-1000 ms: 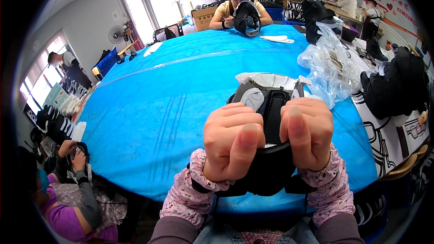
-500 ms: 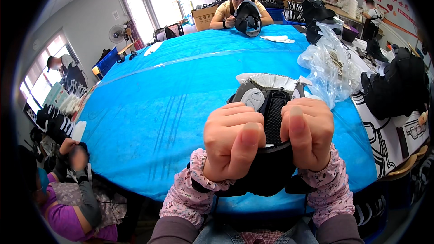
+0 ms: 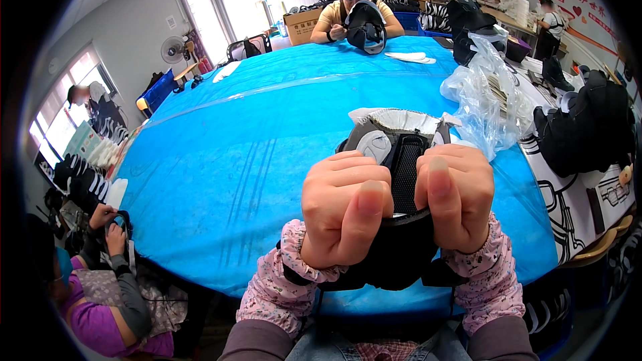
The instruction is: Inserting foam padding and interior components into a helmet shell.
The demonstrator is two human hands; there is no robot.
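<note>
A black-and-grey boot upper point(image 3: 404, 174) is being held directly in front of the body, over the near edge of a blue table cover point(image 3: 221, 154), with its frayed white margin point(image 3: 401, 119) being pointed away across the table. Its near rim is being clasped from both sides: one side is being gripped by the left hand point(image 3: 346, 207), the other by the right hand point(image 3: 455, 197), both closed on the piece with knuckles folded over and thumbs raised. The fingertips are being hidden by this curl, so how hard they are being pressed cannot be told. The paired grip is probably being used because a soft, hollow shape would sag if held from one side only — the load is being shared, and the black mesh strip between the hands is being left uncovered. Whether any weight is being borne by the table cannot be made out. Pink floral sleeve covers point(image 3: 275, 294) are being worn over the forearms, likely so that the clothing is being shielded. To the right, a crumpled clear plastic bag point(image 3: 491, 110) is being rested near a heap of black footwear point(image 3: 588, 127) — perhaps for easy reach. Across the table, another upper point(image 3: 366, 28) is being handled by a co-worker point(image 3: 326, 23), near white insole-shaped pieces point(image 3: 410, 57).
</note>
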